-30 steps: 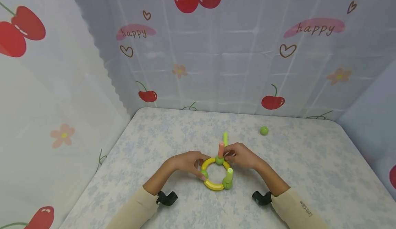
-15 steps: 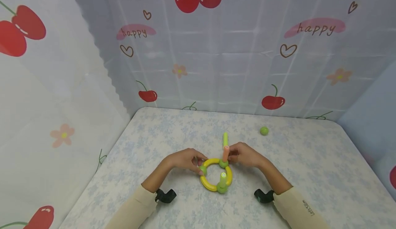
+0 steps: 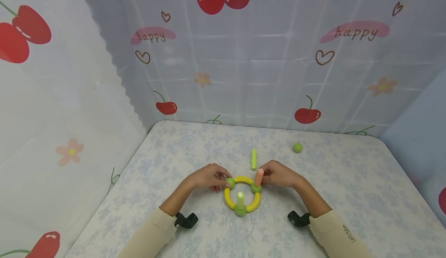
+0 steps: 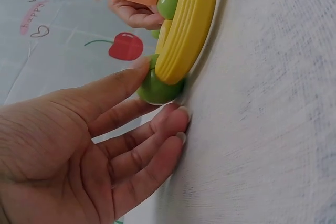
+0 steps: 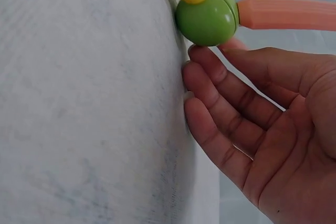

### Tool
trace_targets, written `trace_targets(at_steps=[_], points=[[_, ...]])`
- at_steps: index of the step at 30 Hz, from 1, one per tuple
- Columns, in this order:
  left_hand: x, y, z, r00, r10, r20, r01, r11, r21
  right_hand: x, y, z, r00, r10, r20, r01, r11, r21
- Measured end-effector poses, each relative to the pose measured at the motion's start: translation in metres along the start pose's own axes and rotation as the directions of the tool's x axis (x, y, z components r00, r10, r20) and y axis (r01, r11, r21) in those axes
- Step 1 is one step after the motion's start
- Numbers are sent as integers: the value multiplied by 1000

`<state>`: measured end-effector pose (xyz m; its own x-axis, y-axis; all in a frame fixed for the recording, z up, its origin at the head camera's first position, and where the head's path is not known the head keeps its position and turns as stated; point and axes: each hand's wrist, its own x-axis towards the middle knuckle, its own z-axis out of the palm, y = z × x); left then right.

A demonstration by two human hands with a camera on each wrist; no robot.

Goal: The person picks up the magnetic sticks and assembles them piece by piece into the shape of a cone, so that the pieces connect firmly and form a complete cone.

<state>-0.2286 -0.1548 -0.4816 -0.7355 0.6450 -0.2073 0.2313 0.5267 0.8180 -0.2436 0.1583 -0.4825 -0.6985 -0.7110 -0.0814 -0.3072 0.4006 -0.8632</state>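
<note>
A ring of curved yellow pieces (image 3: 242,179) joined by green balls lies flat on the table. My left hand (image 3: 208,176) pinches the green ball (image 3: 230,183) at the ring's back left; in the left wrist view the thumb of the left hand (image 4: 79,140) presses on that ball (image 4: 160,88). At the back right, an orange stick (image 3: 259,177) rises from another ball (image 3: 256,188). Beside it is my right hand (image 3: 280,174); in the right wrist view the fingertips of the right hand (image 5: 262,114) touch that ball's (image 5: 207,18) side. A light green stick (image 3: 240,199) stands on the front ball (image 3: 240,210).
A loose light green stick (image 3: 253,159) lies behind the ring. Farther back on the right sits a single green ball (image 3: 297,147). A printed curtain (image 3: 244,64) hangs along the table's back edge.
The ring has turned counterclockwise: the orange stick moved right, the upright green stick moved left to the front, and the left ball moved back. The left hand moved slightly back with it.
</note>
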Motion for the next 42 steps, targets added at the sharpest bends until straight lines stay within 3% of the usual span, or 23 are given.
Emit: trace_targets(at_steps=[5,13,21,25,30,33,37,39,42], points=[[4,-4,7,996,10,-83,-9,1000,6,-1,2,-3,998,-2,69,2,1000,0],[10,-4,18,979,14,-204,-5,999,40,-4,1,-8,981,-30,192,23,999,36],[14,-2,30,960,73,-271,-31,987,158,-5,2,-6,953,-31,302,-3,993,114],[16,-1,33,953,92,-288,-42,984,175,-6,3,-5,945,-30,326,-16,991,136],[17,-3,29,965,97,-243,-63,987,146,-6,1,-7,945,-24,327,-15,993,116],[15,-6,26,973,93,-210,-65,988,140,-6,1,-10,963,-7,270,-18,996,89],[15,-7,24,975,105,-197,-79,988,135,-2,0,-12,997,35,70,-40,997,63],[17,-7,25,972,108,-206,-81,987,136,1,0,-11,997,55,-49,-53,997,47],[18,-7,27,968,107,-227,-79,989,128,8,-1,-7,974,94,-206,-91,996,22]])
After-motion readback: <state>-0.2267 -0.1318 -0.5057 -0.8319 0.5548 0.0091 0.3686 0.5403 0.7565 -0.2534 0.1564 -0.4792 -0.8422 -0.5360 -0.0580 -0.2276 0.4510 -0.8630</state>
